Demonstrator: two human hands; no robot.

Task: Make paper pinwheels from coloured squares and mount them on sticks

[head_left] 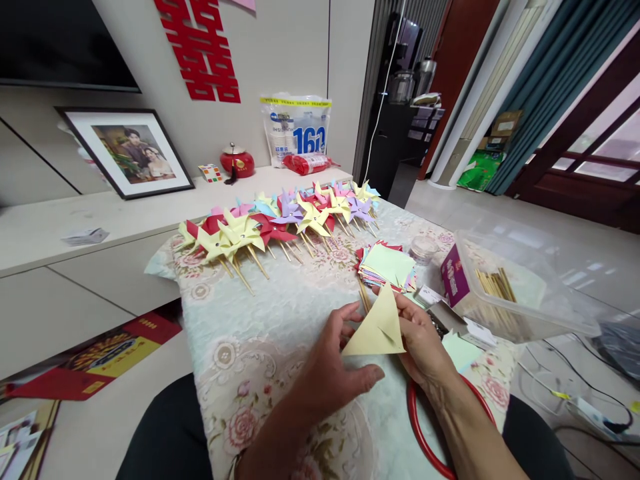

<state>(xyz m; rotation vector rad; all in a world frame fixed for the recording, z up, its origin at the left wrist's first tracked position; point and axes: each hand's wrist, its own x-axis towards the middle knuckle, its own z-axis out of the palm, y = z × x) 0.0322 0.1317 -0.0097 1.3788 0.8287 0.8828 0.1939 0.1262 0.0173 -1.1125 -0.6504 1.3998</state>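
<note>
A pale yellow paper sheet point(374, 333), with a triangular outline and a slit in it, is gripped at its right edge by my right hand point(424, 348). My left hand point(327, 367) is at the paper's left corner, thumb stretched out and fingers apart; some fingertips are behind the sheet. Just beyond the paper lies a stack of coloured paper squares point(387, 264), pale green on top. Wooden sticks point(364, 295) show between the stack and the sheet. Under my right forearm is a red ring point(419, 430), partly hidden. More pale green paper point(461, 350) lies right of that hand.
Several finished paper pinwheels point(313, 217) on sticks lie across the table's far side. A clear plastic bin point(530, 313) holding sticks stands right, beside small open boxes point(450, 313) and a round clear container point(424, 248). Cables point(590, 373) trail on the floor. A white cabinet point(165, 230) stands behind.
</note>
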